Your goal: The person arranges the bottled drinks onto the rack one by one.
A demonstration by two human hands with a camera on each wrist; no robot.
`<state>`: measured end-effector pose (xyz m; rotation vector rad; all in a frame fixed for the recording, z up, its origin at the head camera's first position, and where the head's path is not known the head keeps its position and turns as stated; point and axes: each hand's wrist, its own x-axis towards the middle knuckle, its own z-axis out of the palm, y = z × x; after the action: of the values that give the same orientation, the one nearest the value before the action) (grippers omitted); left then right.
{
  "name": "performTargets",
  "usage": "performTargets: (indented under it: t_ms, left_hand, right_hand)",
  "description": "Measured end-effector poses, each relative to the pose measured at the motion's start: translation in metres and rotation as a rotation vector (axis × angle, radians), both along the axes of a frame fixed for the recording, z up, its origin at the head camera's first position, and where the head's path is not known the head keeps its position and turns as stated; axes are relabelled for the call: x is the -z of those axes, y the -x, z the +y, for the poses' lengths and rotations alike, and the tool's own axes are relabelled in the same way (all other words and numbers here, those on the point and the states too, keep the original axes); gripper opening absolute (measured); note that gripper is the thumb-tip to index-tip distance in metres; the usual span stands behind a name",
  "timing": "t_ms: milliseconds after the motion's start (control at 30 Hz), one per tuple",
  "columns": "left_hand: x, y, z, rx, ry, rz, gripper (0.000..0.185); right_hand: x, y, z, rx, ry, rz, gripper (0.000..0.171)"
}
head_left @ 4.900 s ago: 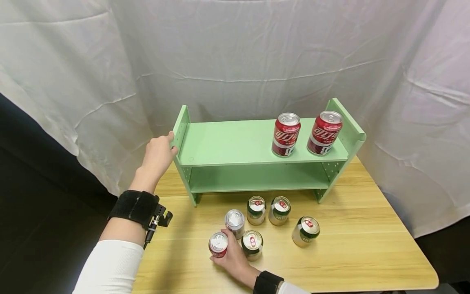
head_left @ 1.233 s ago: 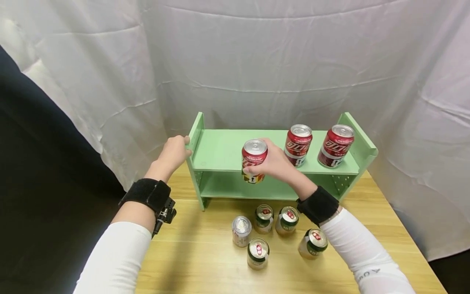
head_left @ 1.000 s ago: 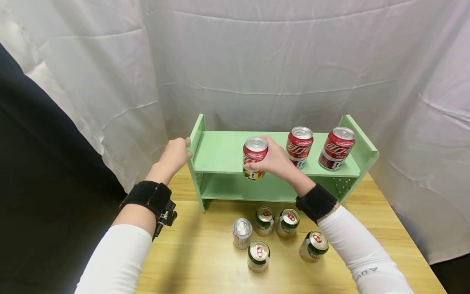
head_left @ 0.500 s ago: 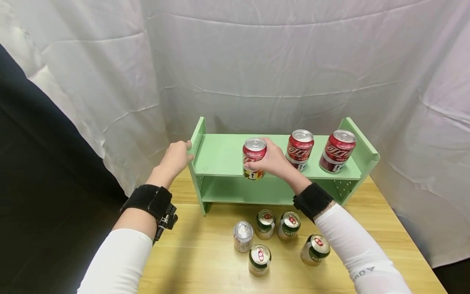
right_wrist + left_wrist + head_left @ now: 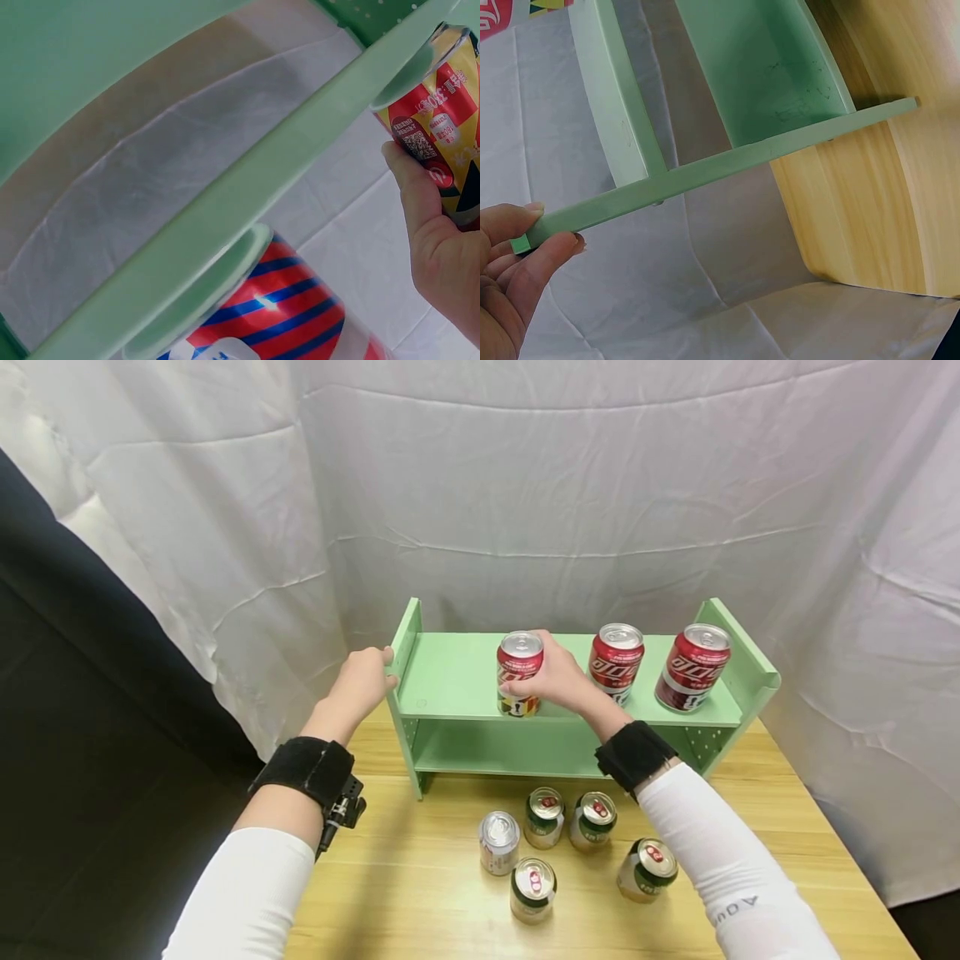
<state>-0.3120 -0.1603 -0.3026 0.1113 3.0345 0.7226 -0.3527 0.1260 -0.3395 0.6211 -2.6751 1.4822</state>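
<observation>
My right hand (image 5: 561, 678) grips a red soda can (image 5: 517, 664) upright at the front of the upper shelf of a green two-tier rack (image 5: 457, 681). In the right wrist view the can's base (image 5: 452, 37) is beside the shelf's front edge; I cannot tell whether it touches the board. My left hand (image 5: 362, 681) pinches the top of the rack's left side panel (image 5: 705, 166) between thumb and fingers. To the right of the held can, two more red soda cans stand on the upper shelf, one nearer (image 5: 617, 662) and one by the right panel (image 5: 693, 667).
On the wooden table (image 5: 420, 893) before the rack stand a silver can (image 5: 498, 843) and several green-and-gold cans, such as the front one (image 5: 533, 889) and the rightmost one (image 5: 647, 870). A white curtain (image 5: 562, 485) hangs behind the rack.
Since the oldest frame, my right hand has lifted the red soda can from the table to the upper shelf. Over the last second it moved slightly farther back. My left hand stays on the panel.
</observation>
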Motion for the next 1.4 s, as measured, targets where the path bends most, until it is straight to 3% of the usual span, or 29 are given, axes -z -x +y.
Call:
performTargets:
  t_ms: [633, 1000, 1400]
  left_hand:
    - [0.001, -0.002, 0.0, -0.009, -0.004, 0.008, 0.055]
    - [-0.001, -0.003, 0.001, -0.002, 0.008, 0.018, 0.054]
    - [0.0, -0.002, 0.001, 0.005, 0.031, 0.024, 0.054]
  right_hand:
    - [0.0, 0.014, -0.003, 0.0, 0.028, -0.017, 0.083]
    - [0.009, 0.007, -0.002, 0.022, 0.117, -0.058, 0.094]
    - [0.007, -0.013, -0.003, 0.094, 0.102, 0.04, 0.097]
